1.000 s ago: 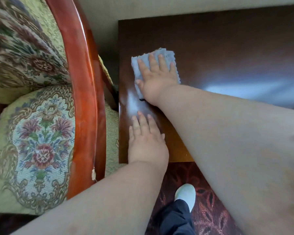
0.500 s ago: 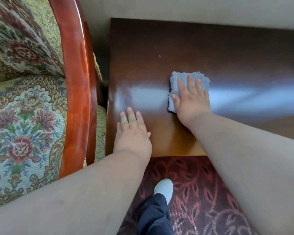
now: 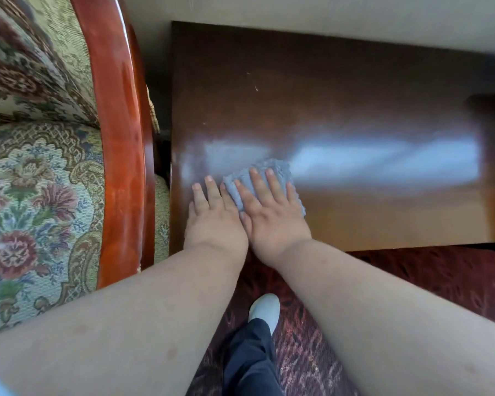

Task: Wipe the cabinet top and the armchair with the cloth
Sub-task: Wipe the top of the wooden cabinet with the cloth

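Blue-grey terry cloth (image 3: 272, 178), folded into a small pad, lies flat on the near left part of a dark polished wooden cabinet top (image 3: 355, 110). The right hand (image 3: 272, 215) rests directly on it, palm down, fingers spread and pressing the cloth against the wood rather than pinching it. The cloth sits under the fingers and front of the palm, its far edge showing just beyond the fingertips. Its longer side appears to run roughly left to right.

The left hand (image 3: 213, 221) lies flat and empty on the bare wood, just beside the right hand on its left, fingers extended; the two hands touch or nearly touch along their inner edges. It is the hand nearer the cabinet's left edge.

From the cloth, most of the cabinet surface stretches away to the right and toward the wall, with a pale band of reflected light across the middle and a few small light specks farther back. A wipe would most likely sweep outward in those directions.

To the left, just beside the cabinet, stands the armchair (image 3: 40, 181), with a glossy reddish wooden frame and floral tapestry upholstery in green, red and cream. Below, a dark red patterned carpet (image 3: 412, 281), a dark trouser leg and a white shoe (image 3: 265, 308) are visible.

No brand, label or writing can be read anywhere.
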